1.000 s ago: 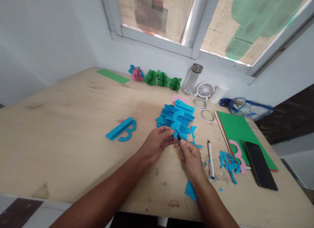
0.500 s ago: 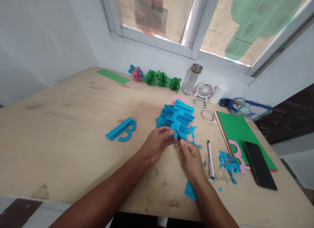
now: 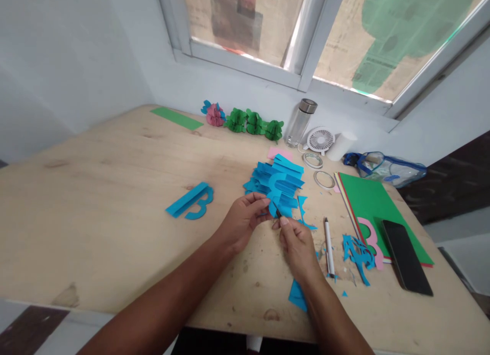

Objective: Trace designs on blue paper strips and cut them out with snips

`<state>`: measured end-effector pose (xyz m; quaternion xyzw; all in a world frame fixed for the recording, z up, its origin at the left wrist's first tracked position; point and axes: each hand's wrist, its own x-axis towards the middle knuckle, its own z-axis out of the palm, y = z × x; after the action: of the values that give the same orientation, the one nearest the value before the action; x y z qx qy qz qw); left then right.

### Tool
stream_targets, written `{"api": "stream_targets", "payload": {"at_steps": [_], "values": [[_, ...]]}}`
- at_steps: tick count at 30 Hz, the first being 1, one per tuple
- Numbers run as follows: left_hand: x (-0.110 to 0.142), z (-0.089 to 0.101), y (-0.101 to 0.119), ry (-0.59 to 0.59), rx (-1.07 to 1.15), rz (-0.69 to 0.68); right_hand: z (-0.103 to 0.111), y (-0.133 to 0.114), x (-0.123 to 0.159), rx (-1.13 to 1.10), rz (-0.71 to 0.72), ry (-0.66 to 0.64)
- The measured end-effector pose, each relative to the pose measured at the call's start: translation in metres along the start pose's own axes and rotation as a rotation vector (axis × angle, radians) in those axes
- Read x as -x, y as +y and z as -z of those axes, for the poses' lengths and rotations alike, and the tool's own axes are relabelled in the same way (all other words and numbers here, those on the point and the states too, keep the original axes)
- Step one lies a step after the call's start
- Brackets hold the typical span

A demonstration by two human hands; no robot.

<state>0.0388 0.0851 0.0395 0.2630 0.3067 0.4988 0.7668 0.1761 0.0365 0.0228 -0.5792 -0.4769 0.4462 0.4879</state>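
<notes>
Between the thumb and fingers of my left hand (image 3: 250, 212) is a blue curved paper cutout (image 3: 273, 194), pinched at its near end. My right hand (image 3: 296, 237) is closed on small dark scissors (image 3: 277, 210), whose slim blades meet the paper's near edge; the handles are hidden in the fingers. Directly beyond lies a pile of folded blue paper pieces (image 3: 256, 184). A folded blue strip with a scalloped shape (image 3: 191, 199) rests to the left. Partly under my right forearm is a blue paper piece (image 3: 297, 295).
Right of my hands lie a white pen (image 3: 328, 248), blue offcuts (image 3: 358, 255), a pink scalloped template (image 3: 370, 242), a phone (image 3: 408, 258) and green paper sheets (image 3: 377, 207). Farther back are tape rolls (image 3: 323, 179), a fan (image 3: 320, 140), a bottle (image 3: 301, 123) and green paper ornaments (image 3: 253, 122).
My left hand has shifted slightly left and back along the blue cutout, showing more of its near end. The right hand has stayed nearly in place with the scissors.
</notes>
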Motion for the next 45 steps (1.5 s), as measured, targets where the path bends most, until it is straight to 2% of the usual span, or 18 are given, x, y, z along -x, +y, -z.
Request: {"api": "stream_targets", "payload": {"at_steps": [24, 37, 45], "values": [[0.000, 0.000, -0.008, 0.003, 0.158, 0.048, 0.000, 0.004, -0.001, 0.002, 0.011, 0.014], [-0.001, -0.001, -0.012, -0.003, 0.158, 0.049, 0.000, 0.003, -0.002, 0.026, 0.026, 0.036], [0.003, -0.004, -0.011, 0.015, 0.106, -0.004, 0.001, 0.003, -0.001, 0.024, 0.003, 0.025]]}}
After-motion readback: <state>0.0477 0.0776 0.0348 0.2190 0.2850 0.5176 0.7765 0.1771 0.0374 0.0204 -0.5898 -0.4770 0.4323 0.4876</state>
